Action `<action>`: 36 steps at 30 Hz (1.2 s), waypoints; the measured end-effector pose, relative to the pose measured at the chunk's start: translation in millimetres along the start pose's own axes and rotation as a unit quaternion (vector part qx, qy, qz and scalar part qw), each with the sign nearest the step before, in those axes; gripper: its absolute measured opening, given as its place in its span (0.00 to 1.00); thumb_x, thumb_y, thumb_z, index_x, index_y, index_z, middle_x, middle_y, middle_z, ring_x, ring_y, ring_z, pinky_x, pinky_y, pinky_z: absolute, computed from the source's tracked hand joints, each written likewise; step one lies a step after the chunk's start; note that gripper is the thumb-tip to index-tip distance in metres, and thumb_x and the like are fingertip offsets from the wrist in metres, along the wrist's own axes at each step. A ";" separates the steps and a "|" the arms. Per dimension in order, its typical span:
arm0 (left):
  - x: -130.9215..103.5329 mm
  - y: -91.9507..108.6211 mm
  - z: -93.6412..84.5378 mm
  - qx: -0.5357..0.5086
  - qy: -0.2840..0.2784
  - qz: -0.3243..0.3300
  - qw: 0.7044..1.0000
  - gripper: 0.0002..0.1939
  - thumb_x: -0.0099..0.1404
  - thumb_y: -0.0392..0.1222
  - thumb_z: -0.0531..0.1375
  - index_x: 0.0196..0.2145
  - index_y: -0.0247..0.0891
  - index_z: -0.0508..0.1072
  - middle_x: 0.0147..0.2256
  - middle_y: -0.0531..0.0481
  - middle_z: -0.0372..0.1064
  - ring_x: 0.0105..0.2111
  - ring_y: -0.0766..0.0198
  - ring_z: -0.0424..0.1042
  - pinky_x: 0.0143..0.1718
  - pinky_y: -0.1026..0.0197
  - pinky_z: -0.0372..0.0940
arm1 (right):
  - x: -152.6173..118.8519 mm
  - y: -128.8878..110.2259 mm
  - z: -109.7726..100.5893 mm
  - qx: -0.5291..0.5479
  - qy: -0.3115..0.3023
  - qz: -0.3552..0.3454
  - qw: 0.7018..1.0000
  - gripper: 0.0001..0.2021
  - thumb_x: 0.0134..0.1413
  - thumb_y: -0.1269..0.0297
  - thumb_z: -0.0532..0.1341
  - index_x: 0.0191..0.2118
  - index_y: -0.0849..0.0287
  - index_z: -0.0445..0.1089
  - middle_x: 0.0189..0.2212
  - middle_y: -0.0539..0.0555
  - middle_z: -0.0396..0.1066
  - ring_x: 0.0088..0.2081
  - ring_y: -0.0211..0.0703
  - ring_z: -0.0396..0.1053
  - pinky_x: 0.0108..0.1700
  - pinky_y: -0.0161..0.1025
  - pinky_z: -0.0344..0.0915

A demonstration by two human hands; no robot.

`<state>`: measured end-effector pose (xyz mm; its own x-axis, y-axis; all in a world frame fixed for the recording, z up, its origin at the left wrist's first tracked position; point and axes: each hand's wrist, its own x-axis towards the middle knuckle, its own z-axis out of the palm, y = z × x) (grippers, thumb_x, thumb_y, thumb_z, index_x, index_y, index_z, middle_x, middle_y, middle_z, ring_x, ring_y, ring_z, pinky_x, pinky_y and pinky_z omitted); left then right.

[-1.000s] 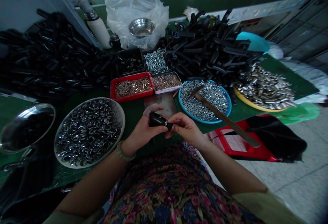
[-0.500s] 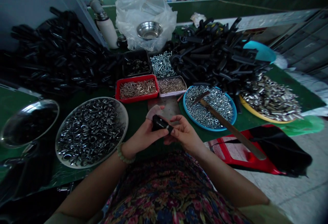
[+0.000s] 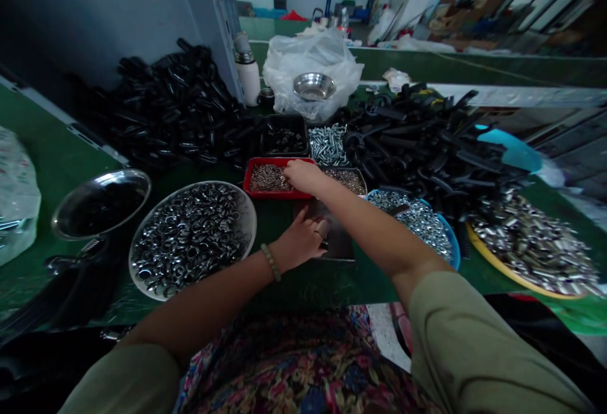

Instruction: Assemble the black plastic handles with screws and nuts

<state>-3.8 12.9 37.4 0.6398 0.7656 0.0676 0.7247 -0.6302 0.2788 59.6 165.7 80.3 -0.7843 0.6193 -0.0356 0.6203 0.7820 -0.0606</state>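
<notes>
My left hand (image 3: 303,239) is low over the metal plate (image 3: 339,237), its fingers curled round something mostly hidden; only a small dark bit shows beneath them. My right hand (image 3: 300,175) reaches into the red tray (image 3: 279,194) of small pins (image 3: 266,177), with its fingertips pressed together at the pins; whether they hold one is too small to tell. Right of that tray, partly behind my right forearm, lies a tray of tiny metal parts (image 3: 348,180). The blue tray (image 3: 456,251) of nuts is partly hidden by the same arm.
A round tray of metal rings (image 3: 194,237) and a steel bowl (image 3: 102,202) stand at the left. Black parts are heaped at back left (image 3: 175,110) and back right (image 3: 417,142). Screws (image 3: 328,144) lie behind the trays, silvery pieces (image 3: 535,243) at the right.
My hands have parted: the right moved forward into the red tray, the left settled over the plate. The black piece they held is now mostly hidden. The view has shifted.
</notes>
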 end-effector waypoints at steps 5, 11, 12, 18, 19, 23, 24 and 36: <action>-12.7 5.2 7.8 -0.009 0.076 -0.046 0.996 0.20 0.62 0.42 0.60 0.52 0.43 0.66 0.55 0.45 0.66 0.57 0.51 0.60 0.64 0.35 0.30 | 6.1 -1.0 2.8 -0.025 -0.004 -0.016 1.000 0.12 0.58 0.74 0.54 0.42 0.70 0.73 0.43 0.69 0.71 0.47 0.57 0.69 0.46 0.46 0.64; -17.7 9.2 19.0 -0.082 0.122 -0.116 0.982 0.25 0.58 0.40 0.60 0.54 0.47 0.65 0.53 0.47 0.68 0.54 0.49 0.60 0.62 0.35 0.32 | -18.4 7.8 -3.4 0.010 0.042 0.027 0.999 0.13 0.63 0.71 0.50 0.47 0.69 0.68 0.41 0.65 0.73 0.44 0.51 0.70 0.46 0.43 0.62; -16.8 9.0 20.7 -0.090 0.124 -0.123 0.981 0.26 0.58 0.40 0.60 0.55 0.45 0.64 0.52 0.46 0.68 0.54 0.48 0.60 0.62 0.36 0.34 | -24.2 10.5 -3.3 0.034 0.053 0.027 0.998 0.12 0.62 0.72 0.51 0.46 0.68 0.69 0.41 0.64 0.73 0.44 0.49 0.70 0.47 0.42 0.62; -13.7 6.7 25.2 -0.115 0.121 -0.158 0.973 0.28 0.57 0.42 0.59 0.55 0.40 0.60 0.53 0.42 0.65 0.54 0.49 0.61 0.55 0.44 0.51 | -86.4 19.5 4.6 0.235 0.097 0.077 0.964 0.08 0.57 0.75 0.58 0.39 0.63 0.73 0.40 0.56 0.74 0.43 0.41 0.69 0.47 0.37 0.62; -13.6 6.4 25.9 -0.116 0.123 -0.164 0.972 0.29 0.57 0.42 0.59 0.55 0.39 0.59 0.52 0.41 0.65 0.54 0.50 0.62 0.55 0.45 0.51 | -100.0 17.6 7.6 0.269 0.100 0.092 0.953 0.07 0.57 0.74 0.59 0.39 0.62 0.73 0.38 0.54 0.74 0.41 0.40 0.70 0.45 0.37 0.63; -13.3 5.1 29.3 -0.113 0.130 -0.170 0.970 0.32 0.56 0.42 0.59 0.57 0.37 0.56 0.49 0.41 0.67 0.53 0.51 0.62 0.55 0.46 0.50 | -143.8 4.3 25.0 0.303 0.076 0.152 0.937 0.04 0.58 0.70 0.59 0.34 0.61 0.71 0.30 0.50 0.73 0.34 0.38 0.69 0.38 0.35 0.62; -13.2 4.8 29.9 -0.108 0.130 -0.169 0.971 0.33 0.56 0.42 0.59 0.57 0.36 0.55 0.49 0.41 0.67 0.53 0.51 0.62 0.55 0.46 0.50 | -149.8 1.0 29.4 0.296 0.067 0.161 0.939 0.04 0.59 0.70 0.59 0.34 0.61 0.70 0.30 0.51 0.73 0.33 0.38 0.68 0.37 0.35 0.61; -12.8 4.5 29.9 -0.074 0.131 -0.160 0.975 0.33 0.57 0.47 0.59 0.57 0.33 0.55 0.50 0.38 0.66 0.52 0.49 0.64 0.54 0.46 0.52 | -156.4 -22.2 46.4 -0.008 0.039 0.051 0.998 0.09 0.64 0.68 0.53 0.37 0.64 0.69 0.34 0.60 0.71 0.39 0.48 0.67 0.43 0.43 0.61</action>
<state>-1.0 -3.6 9.2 0.2844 0.9393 0.1919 0.8191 -0.3421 0.4604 168.1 48.3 40.9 -0.7145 0.6986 0.0375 0.6973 0.7155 -0.0443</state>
